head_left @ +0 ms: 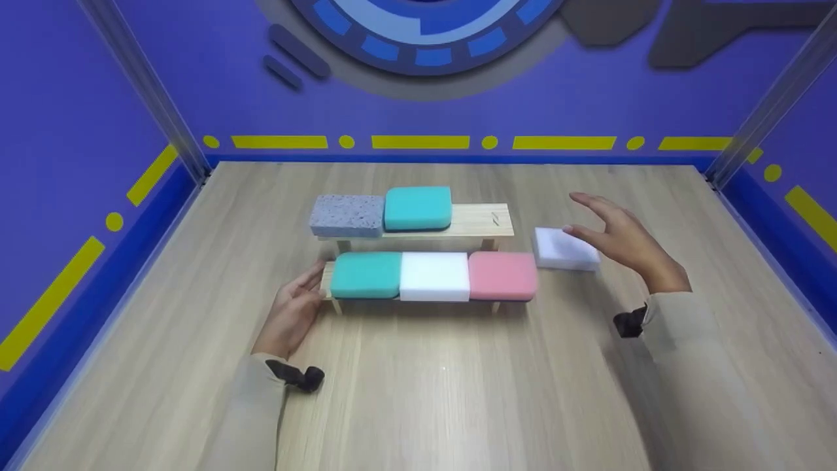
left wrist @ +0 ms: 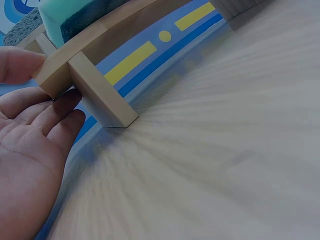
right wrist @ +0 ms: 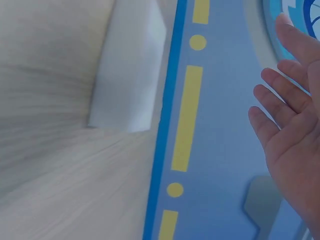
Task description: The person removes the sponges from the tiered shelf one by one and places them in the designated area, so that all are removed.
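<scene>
My left hand point(head_left: 290, 316) grips the left end of a small wooden rack point(head_left: 327, 278); in the left wrist view the thumb point(left wrist: 20, 65) lies on the board's end and the fingers are beneath it. Along this front board sit a green sponge point(head_left: 366, 275), a white sponge point(head_left: 434, 277) and a pink sponge point(head_left: 502, 276), side by side. My right hand point(head_left: 631, 242) hovers with fingers spread above a loose white sponge point(head_left: 565, 250) on the table, apart from it in the right wrist view.
Behind, a second, higher wooden board point(head_left: 480, 219) carries a grey speckled sponge point(head_left: 347, 216) on its left and a turquoise sponge point(head_left: 418, 208) in the middle. The wooden table point(head_left: 418, 392) is walled by blue panels point(head_left: 418, 118) at the back and both sides.
</scene>
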Demonstrator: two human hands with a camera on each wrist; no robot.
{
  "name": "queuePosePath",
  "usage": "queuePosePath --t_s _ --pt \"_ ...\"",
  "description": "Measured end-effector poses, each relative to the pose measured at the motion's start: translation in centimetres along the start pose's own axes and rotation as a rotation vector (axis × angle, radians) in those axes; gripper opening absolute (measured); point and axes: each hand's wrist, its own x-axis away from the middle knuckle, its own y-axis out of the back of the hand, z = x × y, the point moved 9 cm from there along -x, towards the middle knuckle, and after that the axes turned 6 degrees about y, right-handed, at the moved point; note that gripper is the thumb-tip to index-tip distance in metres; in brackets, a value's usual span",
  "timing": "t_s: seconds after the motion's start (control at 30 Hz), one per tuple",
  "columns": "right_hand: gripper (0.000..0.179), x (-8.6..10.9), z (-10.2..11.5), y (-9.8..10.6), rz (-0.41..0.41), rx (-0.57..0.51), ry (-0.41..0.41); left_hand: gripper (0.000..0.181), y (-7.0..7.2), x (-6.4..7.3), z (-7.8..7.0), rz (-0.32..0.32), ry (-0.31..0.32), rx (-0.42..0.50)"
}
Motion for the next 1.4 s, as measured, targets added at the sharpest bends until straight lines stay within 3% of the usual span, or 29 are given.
queuePosePath --t_s 0.8,1.4 --pt "0.071 -2.9 7.4 -1.3 0.114 -0.001 0.117 0.065 -0.2 0.1 -0.2 0.011 -0.011 -0.021" --pt "0.071 -4.8 10.4 -3.1 0.167 -0.002 0.118 0.066 -0.2 0.0 -0.2 0.02 -0.025 -0.018"
